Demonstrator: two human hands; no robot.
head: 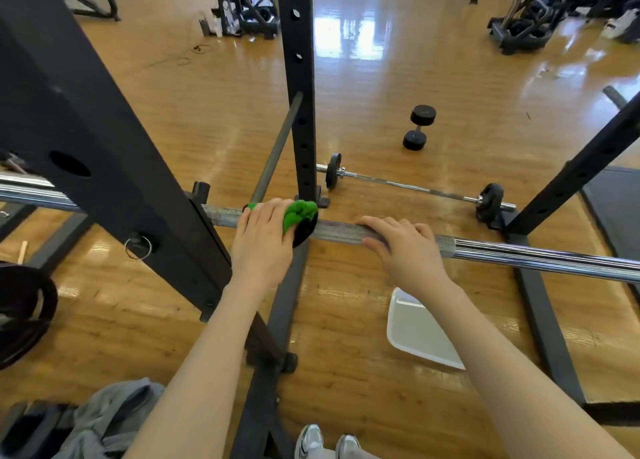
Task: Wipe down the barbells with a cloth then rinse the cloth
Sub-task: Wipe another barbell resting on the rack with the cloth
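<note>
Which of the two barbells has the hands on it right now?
The thick barbell resting across the rack. The left hand presses a green cloth onto it. The thinner plated barbell lies untouched on the floor.

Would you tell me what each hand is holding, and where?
Left hand grips the green cloth against the barbell's knurled section; right hand rests on the knurling beside it.

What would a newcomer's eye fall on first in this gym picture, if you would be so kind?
First the bright green cloth, which the left hand grips around the barbell lying across the rack at mid-frame. Beside it the right hand rests on the knurled part. Behind, a dumbbell stands out on the glossy wooden floor.
</note>
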